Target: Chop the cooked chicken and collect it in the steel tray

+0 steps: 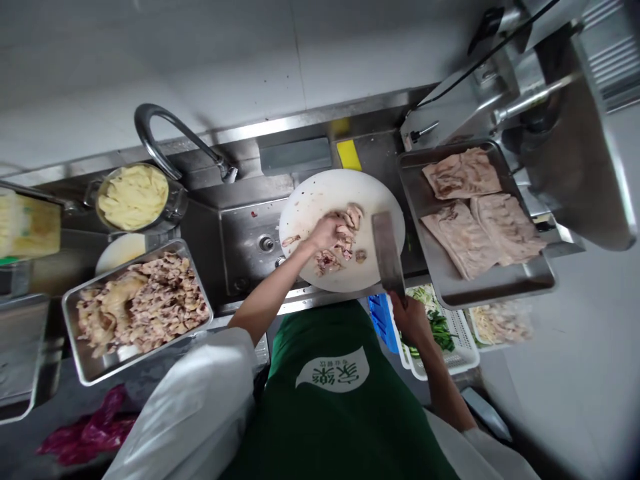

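Observation:
A round white cutting board [320, 193] lies partly over the sink, with chopped chicken pieces [345, 240] in its middle. My left hand [324, 233] is on the board, its fingers bent round some of the chicken; the fingertips are partly hidden. Near the board's front right edge, my right hand [411, 319] is closed round the handle of a cleaver [386, 247]. The broad blade points away from me over the right part of the board, to the right of the chicken and apart from it.
At left stands a metal tray [75, 347] of chopped meat, behind it a bowl of pale slices [133, 197] and a faucet [165, 133]. To the right are a tray [435, 267] with meat slabs [495, 227] and a slicing machine [575, 147]. A vegetable basket [465, 357] sits lower right.

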Tool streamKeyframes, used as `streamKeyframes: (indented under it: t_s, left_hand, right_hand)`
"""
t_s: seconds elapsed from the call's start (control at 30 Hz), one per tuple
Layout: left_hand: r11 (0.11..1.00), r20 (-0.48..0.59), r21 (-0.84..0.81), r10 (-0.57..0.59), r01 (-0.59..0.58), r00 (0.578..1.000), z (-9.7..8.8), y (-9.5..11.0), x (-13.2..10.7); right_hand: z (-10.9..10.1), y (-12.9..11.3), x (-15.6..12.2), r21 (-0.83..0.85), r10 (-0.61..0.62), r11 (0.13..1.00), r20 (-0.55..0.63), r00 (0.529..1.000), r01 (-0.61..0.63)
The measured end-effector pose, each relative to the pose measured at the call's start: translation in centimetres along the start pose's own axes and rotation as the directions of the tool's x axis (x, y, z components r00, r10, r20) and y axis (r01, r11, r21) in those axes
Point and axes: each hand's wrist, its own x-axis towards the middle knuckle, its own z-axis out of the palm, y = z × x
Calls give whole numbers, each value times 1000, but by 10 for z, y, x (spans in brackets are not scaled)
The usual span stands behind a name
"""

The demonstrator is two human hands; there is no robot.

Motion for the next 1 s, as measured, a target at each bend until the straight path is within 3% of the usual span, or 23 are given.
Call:
streamKeyframes:
  t_s: [0.07, 0.17, 0.23, 0.3, 0.43, 0.53, 0.6, 0.67, 0.77, 0.83, 0.87, 0.93, 0.97, 1.0]
  left_hand:
    - [983, 22, -165, -81, 83, 996, -19, -6, -4]
    - [931, 18, -309, -197, 193, 980, -47, -8, -8]
    - [886, 16, -391, -265, 250, 964, -65, -5, -12]
    - [865, 14, -426, -288, 267, 957, -82, 0, -19]
    - [840, 6, -491, -261, 230, 965, -108, 8, -46]
    - [841, 153, -481, -196, 246, 969, -99, 5, -65]
    - [877, 284, -407, -146, 257, 948, -76, -1, -70]
    - [936, 302, -274, -136, 222, 944, -48, -9, -69]
    - [987, 48, -83, -134, 138, 990, -23, -18, -73]
    - [992, -223, -46, -127, 119, 967, -21, -20, -86]
    - [991, -360, -49, -132, 123, 923, -23, -19, -96]
    - [987, -596, -51, -153, 152, 788, -27, -17, -118]
    - [984, -671, -46, -157, 170, 725, -27, -16, -129]
    - [982, -706, -36, -155, 183, 691, -24, -15, -139]
  right_hand:
    - [3, -2, -16, -90, -78, 992, 154, 985, 92]
    - [21, -19, -22, -166, -199, 946, 385, 901, 280]
    - [40, -34, -14, -198, -233, 914, 456, 859, 354]
    - [56, -45, 0, -215, -241, 905, 450, 860, 367]
    - [62, -45, 26, -258, -160, 934, 316, 935, 247]
    - [50, -37, 37, -298, -85, 942, 230, 970, 153]
    - [44, -35, 41, -320, -72, 938, 197, 978, 134]
    - [42, -38, 41, -337, -74, 932, 188, 979, 135]
    - [45, -49, 36, -358, -97, 920, 193, 977, 162]
    - [47, -60, 31, -360, -144, 910, 187, 972, 204]
    - [48, -67, 29, -354, -180, 905, 181, 967, 235]
    - [50, -84, 27, -326, -265, 897, 145, 953, 299]
    - [53, -92, 26, -307, -315, 891, 114, 942, 335]
    - [57, -100, 27, -285, -366, 882, 84, 927, 374]
